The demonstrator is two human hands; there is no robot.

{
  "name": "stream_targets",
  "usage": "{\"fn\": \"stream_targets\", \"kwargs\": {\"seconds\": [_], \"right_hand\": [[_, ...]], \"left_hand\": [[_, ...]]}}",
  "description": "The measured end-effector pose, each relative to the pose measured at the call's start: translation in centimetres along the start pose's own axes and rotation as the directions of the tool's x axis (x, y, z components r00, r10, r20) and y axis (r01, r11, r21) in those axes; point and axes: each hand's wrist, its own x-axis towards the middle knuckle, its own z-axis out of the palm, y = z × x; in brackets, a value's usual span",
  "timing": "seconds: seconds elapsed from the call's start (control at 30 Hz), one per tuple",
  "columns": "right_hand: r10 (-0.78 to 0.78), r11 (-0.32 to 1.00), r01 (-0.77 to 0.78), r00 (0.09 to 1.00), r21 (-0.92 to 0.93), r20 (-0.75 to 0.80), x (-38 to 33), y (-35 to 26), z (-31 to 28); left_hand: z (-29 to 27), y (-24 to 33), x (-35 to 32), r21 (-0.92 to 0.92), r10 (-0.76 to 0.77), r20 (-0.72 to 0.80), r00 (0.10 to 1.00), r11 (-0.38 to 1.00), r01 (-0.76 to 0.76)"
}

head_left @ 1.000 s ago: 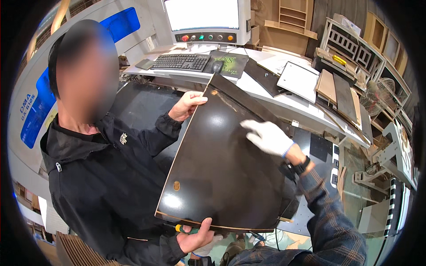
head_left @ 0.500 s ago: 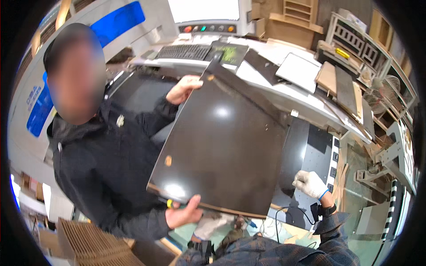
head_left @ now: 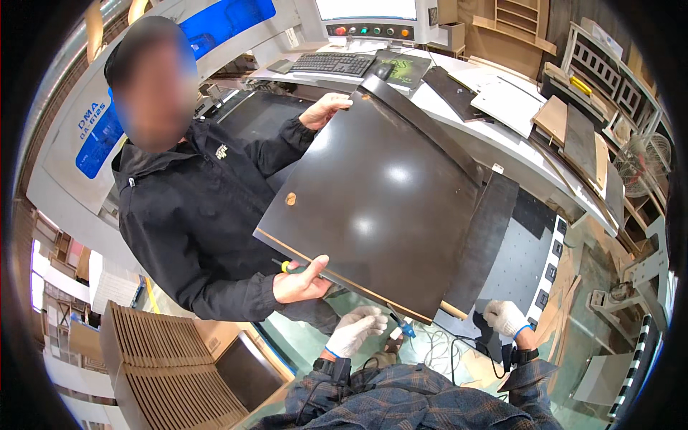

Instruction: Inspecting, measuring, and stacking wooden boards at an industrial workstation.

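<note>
My left hand (head_left: 358,331), in a white work glove, is in front of the body below the lower edge of a dark brown glossy panel (head_left: 387,208). Its fingers are loosely bent and apart, and it seems to hold nothing. A blue-bodied tool (head_left: 408,329) is just right of it. My right hand (head_left: 506,317), also gloved, is curled closed beside a long dark board (head_left: 489,240), with nothing visible in it. The panel is tilted in a co-worker's hands: one hand (head_left: 325,110) at its upper left corner, the other (head_left: 301,281) at its lower left, with a yellow-and-black tool (head_left: 285,266).
A co-worker in a black jacket (head_left: 208,215) stands at the left. Behind are a desk with a keyboard (head_left: 333,63) and a control panel (head_left: 369,31). Stacked brown slats (head_left: 172,358) stand at the lower left. Cables (head_left: 433,350) lie on the floor; a fan (head_left: 643,165) is at right.
My left hand has come up from the lower edge into fuller view. The view has shifted, so the co-worker and panel sit further right. My right hand stays curled.
</note>
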Motion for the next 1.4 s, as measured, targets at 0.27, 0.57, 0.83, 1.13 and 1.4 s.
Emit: {"fn": "stream_targets", "kwargs": {"seconds": [0.27, 0.57, 0.83, 1.13, 1.4], "right_hand": [[-0.09, 0.995, 0.09, 0.996, -0.046, 0.012, -0.6, -0.1, 1.2], [0.003, 0.993, 0.025, 0.974, -0.119, 0.227, -2.4, 1.4, 2.4], [0.051, 0.979, 0.012, 0.953, -0.204, 0.298, -3.2, -3.7, 1.4], [0.036, 0.994, -0.015, 0.981, -0.108, 0.19, -6.0, -2.5, 2.1], [0.006, 1.0, -0.005, 0.992, -0.01, 0.126, -9.2, -1.7, 2.5]], "left_hand": [[-1.1, -1.9, -2.4, 0.027, 0.015, -0.066, 0.998, 1.0, -0.013], [-1.5, -4.0, -3.7, 0.013, -0.016, -0.038, 0.999, 1.0, 0.016], [-2.4, -4.8, -5.7, -0.003, 0.013, -0.077, 0.997, 1.0, -0.013], [-1.0, -5.2, -6.3, -0.025, 0.054, -0.086, 0.995, 0.998, -0.057], [-1.8, -8.4, -6.6, -0.045, -0.015, -0.145, 0.989, 0.999, 0.009]]}}
